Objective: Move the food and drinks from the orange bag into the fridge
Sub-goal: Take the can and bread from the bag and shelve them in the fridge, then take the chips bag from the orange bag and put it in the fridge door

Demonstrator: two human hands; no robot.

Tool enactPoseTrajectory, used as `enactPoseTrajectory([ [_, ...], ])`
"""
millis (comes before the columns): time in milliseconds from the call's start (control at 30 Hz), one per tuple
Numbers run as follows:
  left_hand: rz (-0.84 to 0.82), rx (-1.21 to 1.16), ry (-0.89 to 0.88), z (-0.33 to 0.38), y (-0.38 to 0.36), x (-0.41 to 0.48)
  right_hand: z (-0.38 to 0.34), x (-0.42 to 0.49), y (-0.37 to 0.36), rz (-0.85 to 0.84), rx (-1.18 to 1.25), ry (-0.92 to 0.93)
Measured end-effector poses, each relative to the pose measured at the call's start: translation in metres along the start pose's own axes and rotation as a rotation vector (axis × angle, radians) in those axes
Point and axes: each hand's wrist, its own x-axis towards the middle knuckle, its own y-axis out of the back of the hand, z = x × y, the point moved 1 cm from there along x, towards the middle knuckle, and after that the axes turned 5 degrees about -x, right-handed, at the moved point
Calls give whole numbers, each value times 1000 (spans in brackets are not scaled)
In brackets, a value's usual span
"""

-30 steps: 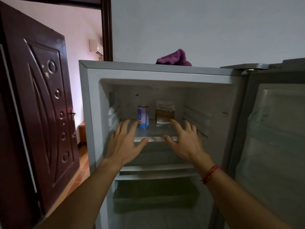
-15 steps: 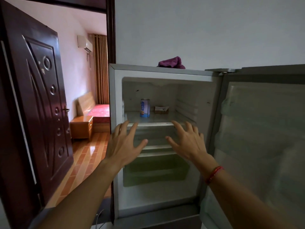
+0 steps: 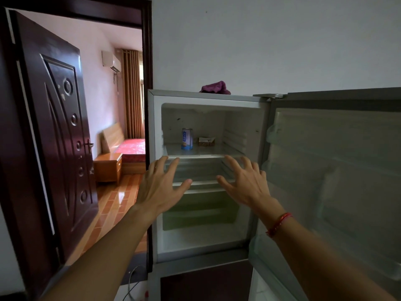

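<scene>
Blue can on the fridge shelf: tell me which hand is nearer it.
Left. The left hand sits below the blue can, slightly to its left; the right hand is below and farther off to its right.

no legible text

can (image 3: 186, 139) on the top shelf of the fridge (image 3: 154, 127) has a blue label patch with pale marks on it, too small and blurred to read. packet (image 3: 206, 141) just beside it shows a white label, print too blurred to make out. no brand, number or sign can be read anywhere in view.
</scene>
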Motion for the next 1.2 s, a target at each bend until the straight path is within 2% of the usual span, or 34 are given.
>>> enactPoseTrajectory([
  [267,-9,17,-21,37,7,-20,27,-30,20,6,-16,-4],
  [700,-66,-143,-158,121,-17,-37,86,-101,59,25,-76,-106],
  [933,-126,-328,-296,179,-49,-41,121,-152,85,62,-158,-269],
  [1200,-211,-564,-593,242,-64,-57,142,-235,103,70,-299,-590],
])
